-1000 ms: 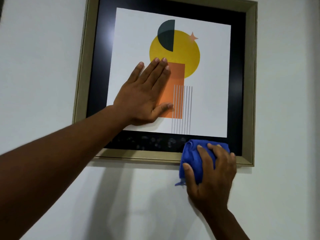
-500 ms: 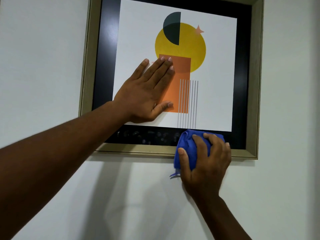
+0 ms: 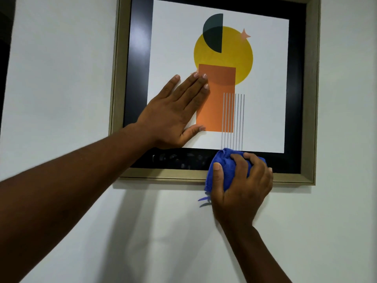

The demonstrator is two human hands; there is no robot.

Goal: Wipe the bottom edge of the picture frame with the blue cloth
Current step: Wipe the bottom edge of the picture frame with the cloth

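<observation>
Here, the left hand (image 3: 173,117) lies spread flat, apparently steadying the frame (image 3: 163,173), while the right hand (image 3: 242,188) presses the bunched cloth (image 3: 223,166) against its bottom edge.

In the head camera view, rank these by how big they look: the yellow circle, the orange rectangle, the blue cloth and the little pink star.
1. yellow circle
2. orange rectangle, near the circle in area, so that order is unsure
3. blue cloth, partly hidden under the right hand
4. pink star
</observation>
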